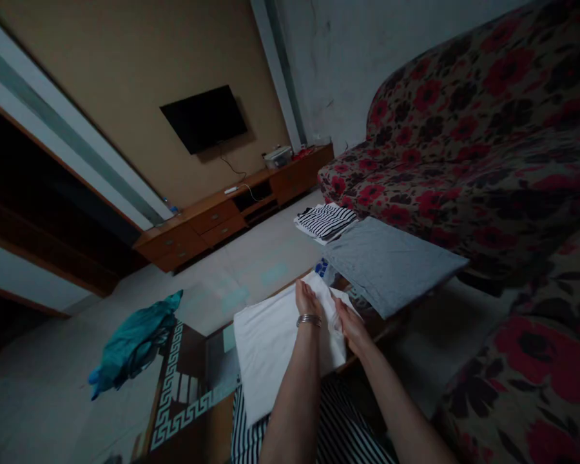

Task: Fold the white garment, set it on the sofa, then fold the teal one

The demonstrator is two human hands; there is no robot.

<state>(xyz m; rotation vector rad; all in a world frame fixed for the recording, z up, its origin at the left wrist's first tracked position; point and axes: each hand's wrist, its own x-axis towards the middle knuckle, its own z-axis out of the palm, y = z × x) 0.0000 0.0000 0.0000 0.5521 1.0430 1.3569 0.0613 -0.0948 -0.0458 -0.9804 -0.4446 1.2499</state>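
Closest to the camera, a black-and-white striped garment (338,425) covers the person's lap, and both bare forearms reach forward over it. The left hand (308,300), with a silver bangle (309,319) at the wrist, lies fingers together and pressed flat on the far end of a white folded cloth (275,341). The right hand (350,322) sits just beside it, to the right, its fingers closed on the cloth's crumpled far-right corner; how tight the pinch is cannot be told in the dim light. The white cloth rests on a low wooden table with a pale key-pattern border (174,393), its long axis running from the lap away toward the hands, so most of it lies below and to the left of both hands, nearer the left one.

Just beyond the hands, a flat grey folded garment (391,264) lies on the table's far right part, close to a sofa upholstered in dark fabric with red flowers (488,142). Past it sits a small folded striped piece (325,221). To the left, a teal crumpled cloth (135,341) rests at the table's edge. Far off, a long wooden cabinet (222,212) stands under a wall-mounted black television (203,118).
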